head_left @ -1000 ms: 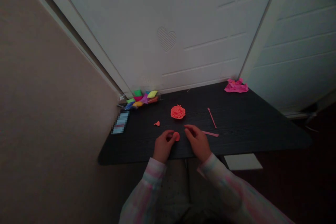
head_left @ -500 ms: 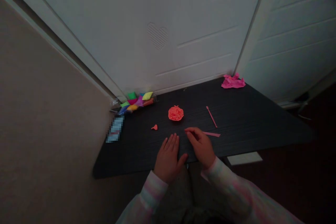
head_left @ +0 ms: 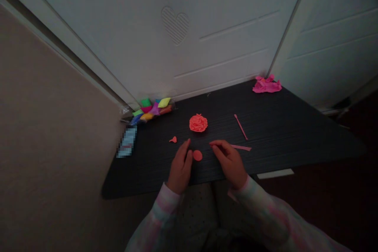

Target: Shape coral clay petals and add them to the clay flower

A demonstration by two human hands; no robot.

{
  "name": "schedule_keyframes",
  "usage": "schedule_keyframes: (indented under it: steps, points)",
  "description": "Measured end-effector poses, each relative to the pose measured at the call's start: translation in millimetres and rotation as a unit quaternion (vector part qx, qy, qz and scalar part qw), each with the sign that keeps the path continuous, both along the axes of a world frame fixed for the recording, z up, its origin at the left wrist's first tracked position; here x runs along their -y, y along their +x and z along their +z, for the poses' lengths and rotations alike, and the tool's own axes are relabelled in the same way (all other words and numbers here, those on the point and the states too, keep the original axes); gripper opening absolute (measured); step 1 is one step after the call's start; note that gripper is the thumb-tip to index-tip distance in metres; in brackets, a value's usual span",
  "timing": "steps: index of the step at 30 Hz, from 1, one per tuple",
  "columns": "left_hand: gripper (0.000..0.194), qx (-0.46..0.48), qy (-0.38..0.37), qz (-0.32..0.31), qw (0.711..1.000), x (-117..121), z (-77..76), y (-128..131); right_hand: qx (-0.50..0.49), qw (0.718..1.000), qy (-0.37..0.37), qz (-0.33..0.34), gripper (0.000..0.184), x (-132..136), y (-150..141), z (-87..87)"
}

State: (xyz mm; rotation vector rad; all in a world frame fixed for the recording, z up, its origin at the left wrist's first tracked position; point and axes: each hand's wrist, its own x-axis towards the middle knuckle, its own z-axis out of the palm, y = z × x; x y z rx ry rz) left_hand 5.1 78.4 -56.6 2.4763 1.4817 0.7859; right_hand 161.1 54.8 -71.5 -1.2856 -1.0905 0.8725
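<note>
On the black table lies a flat, round coral clay disc [head_left: 197,155]. My left hand [head_left: 179,168] is open beside the disc's left edge, its fingers stretched out and the thumb next to the clay. To the right of the disc, my right hand [head_left: 231,162] is closed in a pinch. A tiny reddish bit may show at its fingertips, but I cannot make it out. Beyond both hands sits a round coral clay piece with a ruffled, stringy top [head_left: 198,123]. A small coral clay lump with a thin tail [head_left: 173,139] rests to its left.
A thin pink stick tool [head_left: 241,126] and a flat pink strip [head_left: 242,147] lie on the right. Coloured clay packets [head_left: 152,110] and a blurred-out light blue item [head_left: 127,141] are at the left. Crumpled pink material [head_left: 267,85] is at the back right, against white panels [head_left: 224,15].
My left hand went from pinching the coral clay to lying flat over its spot, then moved left off it. The clay now lies as a wider disc. My right hand keeps its pinch.
</note>
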Motion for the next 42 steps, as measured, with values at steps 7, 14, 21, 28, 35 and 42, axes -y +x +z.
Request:
schedule_keyframes:
  steps: [7, 14, 21, 28, 35, 42]
  points:
    - [0.039, -0.07, 0.149, -0.028, 0.986, -44.8, -1.7, 30.1, 0.004, 1.0, 0.005, -0.006, 0.015, -0.7, -0.2, -1.4]
    - [0.042, -0.168, 0.189, -0.132, 0.958, -53.7, -6.5, 43.8, 0.006, 1.0, 0.011, -0.004, 0.015, -1.2, 0.1, -2.7]
    - [0.044, -0.186, 0.202, -0.089, 0.957, -55.4, -10.3, 42.6, -0.006, 1.0, 0.014, -0.011, 0.015, -1.0, 0.3, -3.1]
    - [0.044, -0.165, 0.202, -0.11, 0.959, -54.3, -11.6, 42.1, -0.01, 1.0, 0.012, -0.015, 0.015, -0.8, -0.6, -3.5]
    - [0.038, -0.085, 0.205, -0.013, 0.975, -61.4, -17.1, 40.7, 0.001, 1.0, 0.012, -0.017, 0.015, -0.5, 0.7, -2.4]
    - [0.038, -0.03, 0.216, 0.042, 0.975, -65.7, -17.1, 31.3, 0.001, 1.0, 0.01, -0.02, 0.014, -0.2, 0.6, -2.2]
